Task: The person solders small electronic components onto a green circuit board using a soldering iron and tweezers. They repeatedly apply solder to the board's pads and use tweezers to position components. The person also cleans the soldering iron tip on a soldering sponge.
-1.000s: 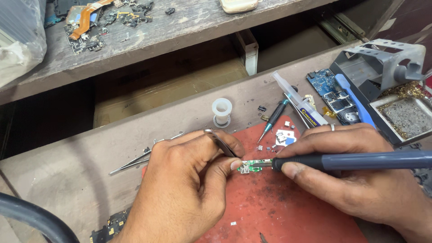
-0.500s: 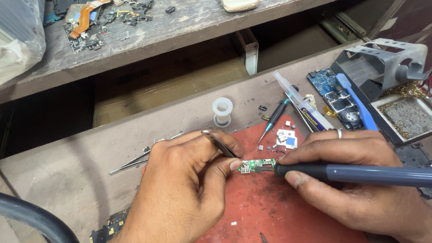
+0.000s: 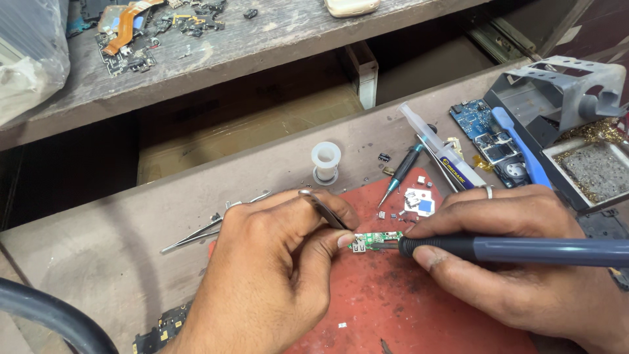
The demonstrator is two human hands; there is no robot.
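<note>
Hardly anything has moved: right hand (image 3: 524, 262) still grips the soldering iron (image 3: 524, 250), its tip at the small green board (image 3: 377, 240). Left hand (image 3: 268, 275) fingers pinch tweezers (image 3: 324, 211) beside it.

Both hands are bare, with no gloves and no sleeves reaching the wrists in view. The left hand (image 3: 262, 275) wears nothing: no ring, no watch, no band on the wrist, and its nails are short and unpainted, the thumbnail pale and trimmed close. The right hand (image 3: 524, 262) carries one thin, plain, silver-coloured metal ring (image 3: 487, 191) on a finger, at the top edge of that hand. Its nails are short too, and unpainted. Just above the ring, the knuckles show fine creases. Neither forearm shows any cloth, strap or marking.
</note>
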